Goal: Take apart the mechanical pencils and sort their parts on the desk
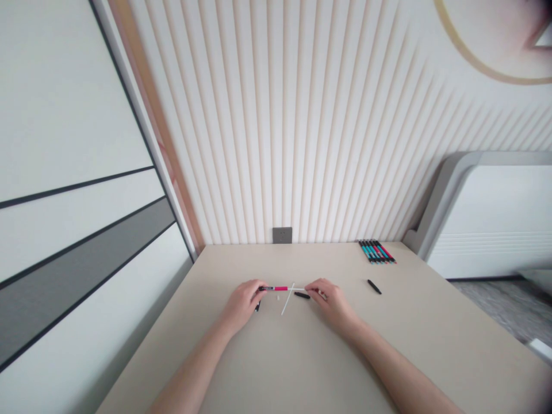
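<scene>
My left hand (242, 303) is closed on a pen barrel (280, 288), black at the hand's end and pink towards the middle, held level just over the table. My right hand (331, 300) pinches a thin white pen refill (298, 288) in line with the barrel. Its left end meets the barrel's pink end; whether it is inside, I cannot tell. Another white refill (286, 303) lies slantwise on the table beneath them. A black pen part (302, 295) rests beside my right fingertips. Under my left fingers a dark piece (257, 306) shows in part.
Several pens (376, 252), black with blue or pink, lie in a row at the back right of the beige table (276, 368). A loose black pen part (374, 286) sits nearer. One small white bit (278, 298) lies between my hands. A socket (282, 235) is on the ribbed wall behind.
</scene>
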`<state>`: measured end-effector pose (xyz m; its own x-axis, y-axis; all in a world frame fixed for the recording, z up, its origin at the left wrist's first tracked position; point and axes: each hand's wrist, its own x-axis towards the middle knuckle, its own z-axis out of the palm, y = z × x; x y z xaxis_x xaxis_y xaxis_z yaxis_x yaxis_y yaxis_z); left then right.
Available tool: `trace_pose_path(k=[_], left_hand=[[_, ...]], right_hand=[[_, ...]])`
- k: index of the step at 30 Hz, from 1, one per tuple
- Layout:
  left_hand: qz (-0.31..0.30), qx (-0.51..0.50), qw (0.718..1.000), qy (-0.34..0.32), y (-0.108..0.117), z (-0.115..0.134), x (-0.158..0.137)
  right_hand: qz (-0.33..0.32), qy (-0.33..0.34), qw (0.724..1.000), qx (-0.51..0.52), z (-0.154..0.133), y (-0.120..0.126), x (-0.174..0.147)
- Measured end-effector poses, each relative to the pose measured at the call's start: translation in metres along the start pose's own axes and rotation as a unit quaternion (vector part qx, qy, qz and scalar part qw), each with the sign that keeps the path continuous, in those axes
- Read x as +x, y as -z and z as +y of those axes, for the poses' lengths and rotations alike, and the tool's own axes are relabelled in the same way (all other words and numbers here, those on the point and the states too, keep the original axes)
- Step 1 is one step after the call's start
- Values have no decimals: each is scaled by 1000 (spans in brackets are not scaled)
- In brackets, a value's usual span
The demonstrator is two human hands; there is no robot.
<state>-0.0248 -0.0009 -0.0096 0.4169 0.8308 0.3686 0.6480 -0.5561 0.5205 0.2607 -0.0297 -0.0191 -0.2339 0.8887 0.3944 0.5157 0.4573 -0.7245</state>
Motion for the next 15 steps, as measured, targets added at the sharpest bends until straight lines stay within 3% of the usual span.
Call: trace_pose_path(k=[15], left_hand=[[-8,-3,1000,-5,-1,-1,0]], right_hand=[[6,7,1000,1,0,2,0]])
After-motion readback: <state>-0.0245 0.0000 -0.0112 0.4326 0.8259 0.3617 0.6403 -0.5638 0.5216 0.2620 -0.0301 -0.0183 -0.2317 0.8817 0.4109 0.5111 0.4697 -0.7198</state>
